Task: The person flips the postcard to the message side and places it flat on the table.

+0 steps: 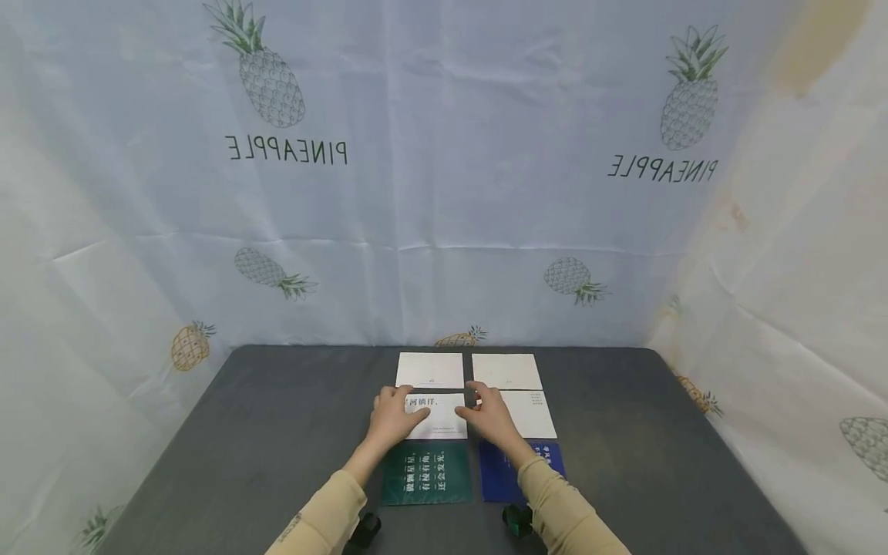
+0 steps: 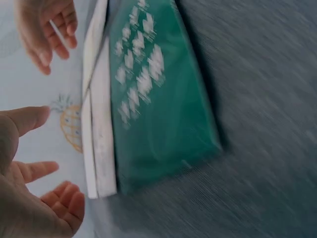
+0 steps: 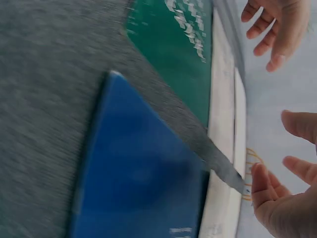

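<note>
Six-part layout aside, several cards lie in two columns. In the head view my left hand (image 1: 394, 418) is over the left edge of a white card with printed characters (image 1: 444, 420), thumb pointing inward. My right hand (image 1: 491, 416) is at that card's right side, overlapping the white card beside it (image 1: 533, 416). Both hands have relaxed, spread fingers with nothing between them in the wrist views. Nearer me are a green card (image 1: 426, 474) with white characters and a blue card (image 1: 499, 478), partly hidden by my right forearm.
Two white cards, one at back left (image 1: 430, 368) and one at back right (image 1: 506, 370), lie near the far edge of the dark grey table (image 1: 291, 447). Behind it hangs a pale curtain (image 1: 458, 193) printed with pineapples. Small dark objects (image 1: 516, 520) show by the forearms.
</note>
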Demonstrator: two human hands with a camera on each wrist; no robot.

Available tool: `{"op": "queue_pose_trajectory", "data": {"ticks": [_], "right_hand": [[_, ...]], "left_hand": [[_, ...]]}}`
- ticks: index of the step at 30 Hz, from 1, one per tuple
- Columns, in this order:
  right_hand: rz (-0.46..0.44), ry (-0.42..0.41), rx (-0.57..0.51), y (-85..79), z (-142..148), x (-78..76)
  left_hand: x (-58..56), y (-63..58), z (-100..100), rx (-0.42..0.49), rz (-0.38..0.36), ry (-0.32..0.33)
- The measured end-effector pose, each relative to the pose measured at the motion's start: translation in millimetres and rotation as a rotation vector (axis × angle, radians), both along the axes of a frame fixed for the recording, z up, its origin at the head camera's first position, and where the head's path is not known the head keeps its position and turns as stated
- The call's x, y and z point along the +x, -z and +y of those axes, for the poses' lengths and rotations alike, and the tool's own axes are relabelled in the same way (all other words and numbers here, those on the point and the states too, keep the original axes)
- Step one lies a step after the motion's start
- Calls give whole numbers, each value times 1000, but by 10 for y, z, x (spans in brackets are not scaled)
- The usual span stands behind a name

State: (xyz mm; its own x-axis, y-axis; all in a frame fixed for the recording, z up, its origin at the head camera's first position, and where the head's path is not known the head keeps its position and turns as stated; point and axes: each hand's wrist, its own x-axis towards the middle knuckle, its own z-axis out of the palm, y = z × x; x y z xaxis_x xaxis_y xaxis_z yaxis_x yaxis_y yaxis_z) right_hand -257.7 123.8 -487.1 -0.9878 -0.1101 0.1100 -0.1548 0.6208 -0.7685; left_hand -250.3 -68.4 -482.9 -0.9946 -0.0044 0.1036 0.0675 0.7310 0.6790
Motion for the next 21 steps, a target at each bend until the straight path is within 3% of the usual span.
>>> {"op": "queue_pose_trajectory", "data": {"ticks": [5,14,18,21], "right_hand": [[-66,-15,47,66,-43,47],[-110,-26,75,113,-87,88],[-145,11,17,139,-121,107],[-191,59,-48,163,-150,112]], "left_hand": [[29,111,-135,-24,-31,-34],[27,204,-283,-6,-77,-4],[9,222,-311,27,-77,22],[-2,238,-327,70,-96,5]]}}
